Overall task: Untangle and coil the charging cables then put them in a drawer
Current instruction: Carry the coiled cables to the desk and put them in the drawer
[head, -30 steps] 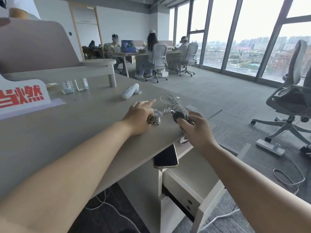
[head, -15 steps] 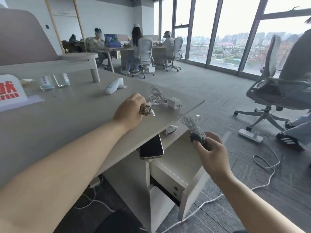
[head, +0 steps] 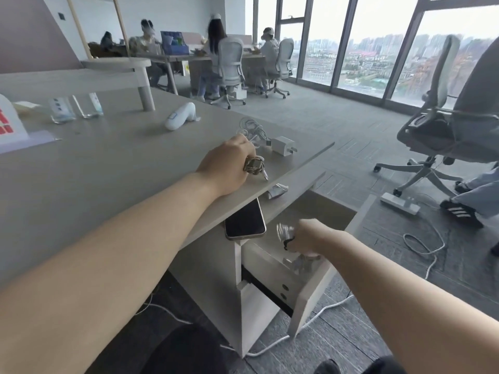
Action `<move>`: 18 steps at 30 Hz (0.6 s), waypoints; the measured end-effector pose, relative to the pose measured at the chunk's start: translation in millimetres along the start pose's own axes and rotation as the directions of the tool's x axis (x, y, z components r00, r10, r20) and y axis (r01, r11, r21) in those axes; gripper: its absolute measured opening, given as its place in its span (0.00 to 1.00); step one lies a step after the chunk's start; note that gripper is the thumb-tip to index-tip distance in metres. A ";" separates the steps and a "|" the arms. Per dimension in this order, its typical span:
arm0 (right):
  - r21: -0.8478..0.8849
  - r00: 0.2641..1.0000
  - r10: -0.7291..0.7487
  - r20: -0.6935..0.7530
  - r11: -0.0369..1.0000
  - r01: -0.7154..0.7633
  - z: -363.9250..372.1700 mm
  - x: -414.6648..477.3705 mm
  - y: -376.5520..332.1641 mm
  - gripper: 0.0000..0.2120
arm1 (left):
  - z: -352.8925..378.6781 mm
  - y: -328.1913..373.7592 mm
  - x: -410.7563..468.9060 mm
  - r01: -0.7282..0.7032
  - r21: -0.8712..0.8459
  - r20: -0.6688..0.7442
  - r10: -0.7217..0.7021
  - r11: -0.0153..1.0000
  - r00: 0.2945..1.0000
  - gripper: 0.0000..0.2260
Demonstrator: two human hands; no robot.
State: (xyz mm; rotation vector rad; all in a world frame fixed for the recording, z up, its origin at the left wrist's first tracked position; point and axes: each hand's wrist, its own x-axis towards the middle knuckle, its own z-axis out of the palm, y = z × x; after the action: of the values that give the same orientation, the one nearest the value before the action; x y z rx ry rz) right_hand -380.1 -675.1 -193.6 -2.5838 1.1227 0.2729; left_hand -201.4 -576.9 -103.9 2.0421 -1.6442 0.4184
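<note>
pale grey desk [head: 108, 171] above an open drawer [head: 307, 300], grey carpet [head: 337, 130], tall windows [head: 378, 44]

One head-worn wide-angle view looks forward and down, close over the desk [head: 108, 171] and open drawer [head: 310, 287].

We are in an open-plan office: a long grey desk [head: 108, 171] with a pull-out drawer [head: 271, 267] near us, mesh swivel chairs [head: 229, 54], people [head: 214, 39] seated at a far shared table [head: 175, 57], carpet tiles [head: 337, 125], tall windows [head: 378, 49] on the right.
</note>
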 end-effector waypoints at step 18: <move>0.058 0.998 -0.025 -0.061 0.998 0.029 20.5 -29.4 36.6 0.07 | -4.8 18.4 0.3 -0.041 -0.013 0.071 0.042 0.999 0.997 0.07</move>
State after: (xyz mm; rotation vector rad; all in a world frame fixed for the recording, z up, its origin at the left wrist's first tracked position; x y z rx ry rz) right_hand -427.9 -671.5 -211.6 -2.5686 1.0988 0.1537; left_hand -218.9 -577.5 -96.5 2.0389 -1.7291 0.3528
